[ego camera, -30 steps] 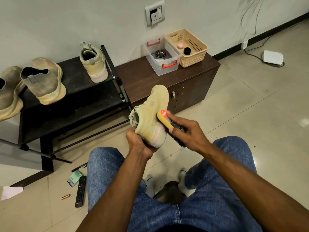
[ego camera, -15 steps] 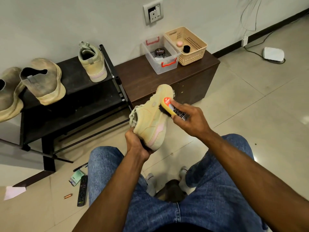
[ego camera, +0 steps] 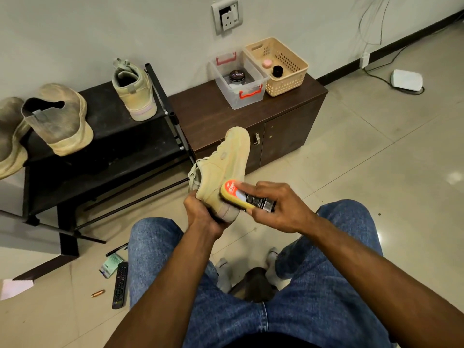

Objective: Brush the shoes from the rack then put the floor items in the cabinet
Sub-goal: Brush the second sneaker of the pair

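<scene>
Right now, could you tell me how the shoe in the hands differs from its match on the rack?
The held shoe is off the rack, gripped at the heel by the left hand, toe pointing up and away; the rack shoe stands flat on its sole on the rack. The held shoe has a brush pressed to its side by the right hand; nothing touches the rack shoe. Both are tan with pale soles, apparently a pair.

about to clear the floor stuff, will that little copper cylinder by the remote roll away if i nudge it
Probably yes: the copper cylinder looks round and smooth, lying on its side on glossy floor tiles, so a nudge would likely send it rolling. It seems small and light, so pinching it from above should be easier than sliding it. The flat remote beside it looks likely to stay put.
</scene>
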